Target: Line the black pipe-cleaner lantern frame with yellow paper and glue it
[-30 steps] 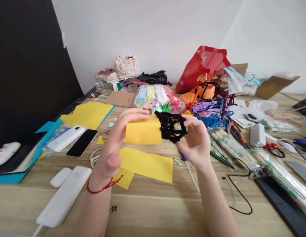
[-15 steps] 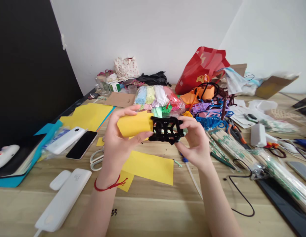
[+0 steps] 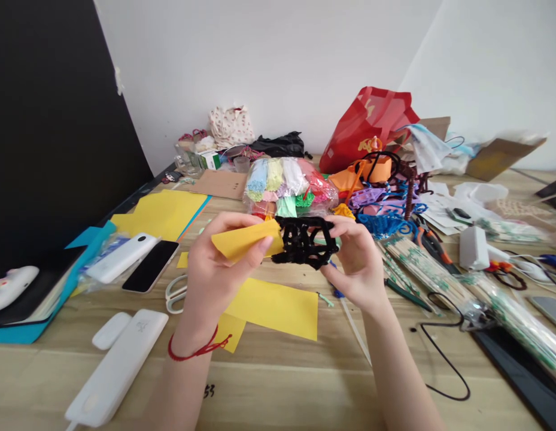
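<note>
A clear plastic bag [image 3: 289, 182] near the far edge of the wooden table [image 3: 278, 371] is stuffed with pastel fuzzy pieces. Both hands are raised together above the table's middle: the left hand [image 3: 215, 269], palm up, pinches a folded yellow paper piece [image 3: 242, 240]; the right hand [image 3: 356, 263] grips a black open lattice of fuzzy pipe cleaners [image 3: 304, 241], its end touching the paper.
</note>
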